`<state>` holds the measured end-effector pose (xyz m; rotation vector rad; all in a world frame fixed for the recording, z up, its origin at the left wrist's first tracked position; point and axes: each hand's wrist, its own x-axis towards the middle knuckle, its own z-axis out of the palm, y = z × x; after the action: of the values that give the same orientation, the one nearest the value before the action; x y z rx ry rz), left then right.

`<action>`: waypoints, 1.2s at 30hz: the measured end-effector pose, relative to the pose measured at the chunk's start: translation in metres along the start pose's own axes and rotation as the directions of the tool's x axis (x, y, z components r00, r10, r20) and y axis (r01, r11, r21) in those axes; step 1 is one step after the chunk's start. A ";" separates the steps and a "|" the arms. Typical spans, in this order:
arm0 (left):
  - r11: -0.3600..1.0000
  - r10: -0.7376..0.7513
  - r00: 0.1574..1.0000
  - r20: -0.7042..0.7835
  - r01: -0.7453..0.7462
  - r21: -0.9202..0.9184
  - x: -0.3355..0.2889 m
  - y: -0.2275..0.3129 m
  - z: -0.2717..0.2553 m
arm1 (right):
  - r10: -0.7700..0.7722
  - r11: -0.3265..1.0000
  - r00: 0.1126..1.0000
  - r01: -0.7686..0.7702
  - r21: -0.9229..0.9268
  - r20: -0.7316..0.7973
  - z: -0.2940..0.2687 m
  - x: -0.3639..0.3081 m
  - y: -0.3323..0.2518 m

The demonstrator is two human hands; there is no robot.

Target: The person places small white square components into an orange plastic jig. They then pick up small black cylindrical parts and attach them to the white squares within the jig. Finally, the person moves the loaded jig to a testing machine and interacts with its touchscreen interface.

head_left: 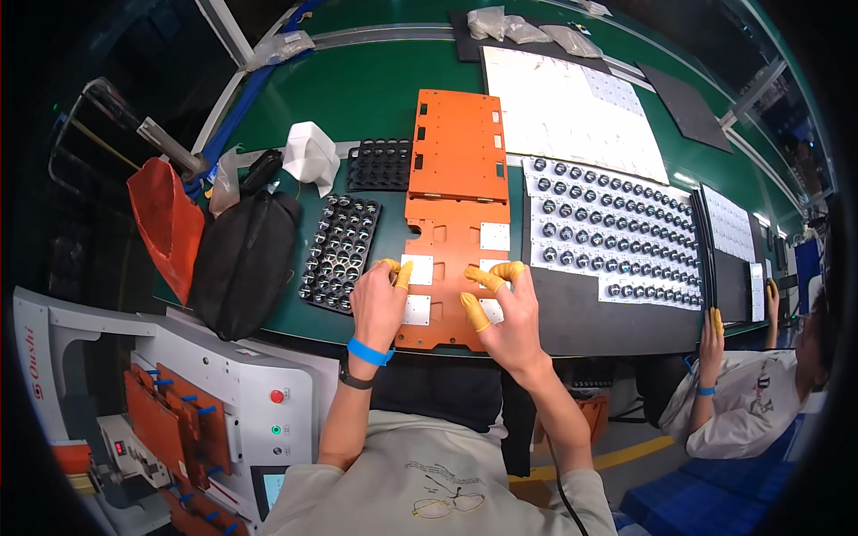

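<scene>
On the worktable in front of me lies an orange fixture plate [440, 332] with several white square plates set in two columns. My left hand [375, 304], in yellow finger cots, has its fingertips at the left edge of a white square plate [418, 270] in the left column. A small gap shows between its thumb and index finger. My right hand [511, 314] is open over the right column. Its index finger lies on a white plate and its thumb points at the lower white plate [492, 311]. The orange cover [458, 147] stands folded back at the fixture's far edge.
A black tray [340, 255] of round lens-like parts lies left of the fixture, near a black bag [246, 263]. Right, white sheets [617, 228] carry rows of round black parts on a dark mat [572, 326]. A machine [268, 366] stands lower left; a co-worker [751, 402] is at right.
</scene>
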<state>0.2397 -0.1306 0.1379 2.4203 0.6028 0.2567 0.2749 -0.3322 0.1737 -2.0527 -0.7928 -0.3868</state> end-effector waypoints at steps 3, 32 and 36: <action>1.000 -0.004 1.000 0.027 0.004 -0.001 0.002 -0.004 0.002 | -0.008 1.000 1.000 0.008 0.010 0.010 -0.001 0.000 0.000; 0.226 0.136 0.913 0.384 0.349 -0.909 -0.083 -0.057 -0.072 | -0.133 0.946 0.938 0.217 -0.241 0.319 0.210 0.149 0.016; 0.191 0.199 0.915 0.351 0.315 -0.930 -0.079 -0.053 -0.080 | 0.040 0.995 0.944 -0.009 -0.096 0.328 0.207 0.159 0.017</action>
<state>0.1259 -0.0891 0.1650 1.0393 0.1697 0.0409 0.4001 -0.1065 0.1310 -2.2465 -0.9615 -0.0643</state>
